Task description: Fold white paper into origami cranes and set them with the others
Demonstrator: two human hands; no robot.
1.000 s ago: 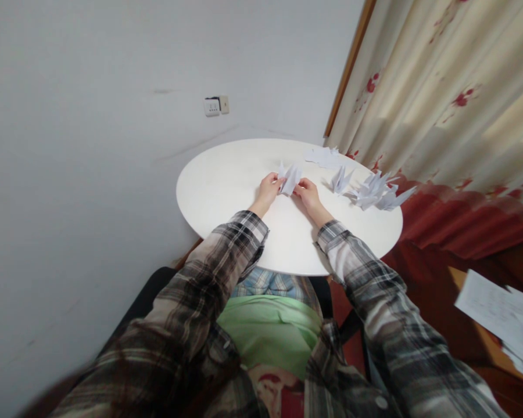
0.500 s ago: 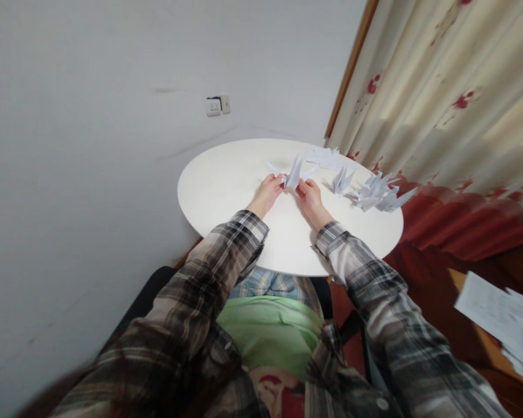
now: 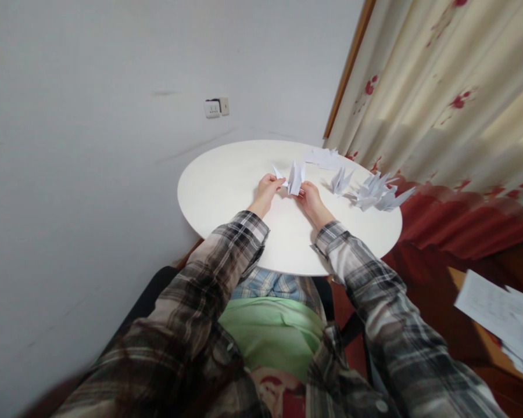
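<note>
Between your two hands, over the middle of the white table [image 3: 218,191], is the folded paper [image 3: 295,179], and it is white, without any print that I can see. Its main part stands upright, with flat sides and straight creases, and the top goes up in narrow points. On its left side one thin, sharp point leans outward, up and away from the body. Your left hand [image 3: 267,193] is nearly closed, thumb and fingers pinching this left side of the paper. Your right hand [image 3: 312,200] has its fingers bent around the lower right edge and holds it there, only slightly open. Whether the bottom touches the table, I cannot tell. To the right, well apart from it, other folded papers [image 3: 370,193] of similar white, pointed form stand close together.
</note>
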